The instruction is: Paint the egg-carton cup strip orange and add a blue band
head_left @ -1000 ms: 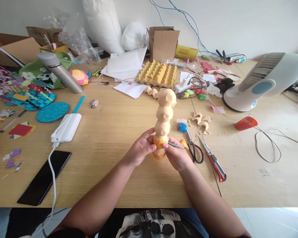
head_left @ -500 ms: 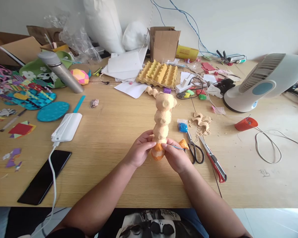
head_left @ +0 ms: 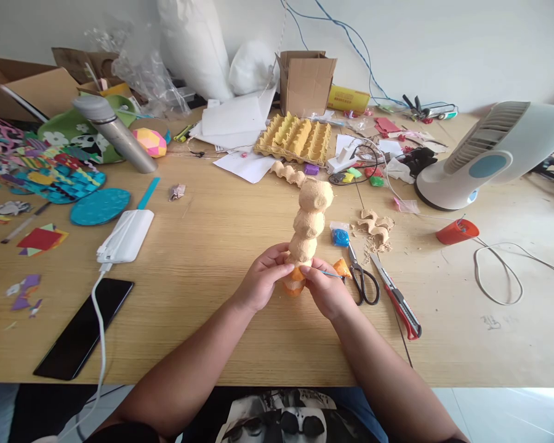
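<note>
A bumpy tan strip of egg-carton cups [head_left: 309,224] is held lengthwise in front of me, its near end covered partly in orange clay [head_left: 295,291]. My left hand [head_left: 262,280] grips the strip's left edge, thumb on the orange band. From the other side my right hand [head_left: 329,289] pinches the same band between thumb and fingers. A thin blue stick [head_left: 330,274] juts out to the right from my right hand; how it is held is hidden. Just beyond lies an orange lump [head_left: 341,267], near black-handled scissors [head_left: 364,284].
A red utility knife [head_left: 401,301] lies right of the scissors. A blue clay packet [head_left: 340,236] and cut carton scraps [head_left: 376,226] are farther back. A yellow egg tray [head_left: 293,139] sits behind, a fan [head_left: 484,154] at right, a phone [head_left: 84,329] and power bank [head_left: 125,235] at left.
The far end of the carton strip has swung to the right and slightly down in view. Both hands keep their hold near the orange end.
</note>
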### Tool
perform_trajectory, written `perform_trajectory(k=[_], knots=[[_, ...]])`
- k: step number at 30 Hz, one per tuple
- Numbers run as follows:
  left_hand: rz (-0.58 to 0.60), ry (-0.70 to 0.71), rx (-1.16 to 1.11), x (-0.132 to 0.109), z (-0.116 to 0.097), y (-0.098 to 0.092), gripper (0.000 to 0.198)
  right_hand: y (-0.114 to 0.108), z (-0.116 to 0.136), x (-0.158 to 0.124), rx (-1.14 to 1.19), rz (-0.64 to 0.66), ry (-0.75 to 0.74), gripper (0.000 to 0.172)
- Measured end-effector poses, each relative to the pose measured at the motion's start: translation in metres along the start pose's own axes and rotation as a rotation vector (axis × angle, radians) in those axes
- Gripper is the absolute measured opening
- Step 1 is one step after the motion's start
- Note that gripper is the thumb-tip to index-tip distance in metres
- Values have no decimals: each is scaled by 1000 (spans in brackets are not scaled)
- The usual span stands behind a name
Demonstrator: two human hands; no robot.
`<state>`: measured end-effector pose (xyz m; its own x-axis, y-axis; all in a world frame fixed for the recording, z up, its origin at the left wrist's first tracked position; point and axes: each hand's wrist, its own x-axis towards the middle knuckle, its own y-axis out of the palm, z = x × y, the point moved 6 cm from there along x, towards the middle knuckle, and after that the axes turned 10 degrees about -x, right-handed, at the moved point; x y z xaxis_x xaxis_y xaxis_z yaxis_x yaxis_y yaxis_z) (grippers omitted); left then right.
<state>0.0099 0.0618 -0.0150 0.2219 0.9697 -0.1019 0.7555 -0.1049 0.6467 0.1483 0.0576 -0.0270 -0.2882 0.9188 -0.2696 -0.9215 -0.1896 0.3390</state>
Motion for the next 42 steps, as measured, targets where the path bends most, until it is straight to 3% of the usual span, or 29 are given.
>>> perform_trajectory(k=[10,17,23,31,38,42], knots=[[-12,-78,-156,2,2,-1,49,2,3,-3,61,61,46,46],[-30,-88,-73,1,2,-1,51,4,6,-3,21,78,35,38],[-92,-127,-156,3,5,-2,46,3,1,-2,55,88,66,36],[-25,-184,-253,3,3,2,49,5,1,-1,207,138,116,38],[-181,-212,-235,4,12,-7,45,5,-7,0,223,121,158,31],[-194,-217,-268,5,16,-8,50,5,-10,2,242,96,167,32]])
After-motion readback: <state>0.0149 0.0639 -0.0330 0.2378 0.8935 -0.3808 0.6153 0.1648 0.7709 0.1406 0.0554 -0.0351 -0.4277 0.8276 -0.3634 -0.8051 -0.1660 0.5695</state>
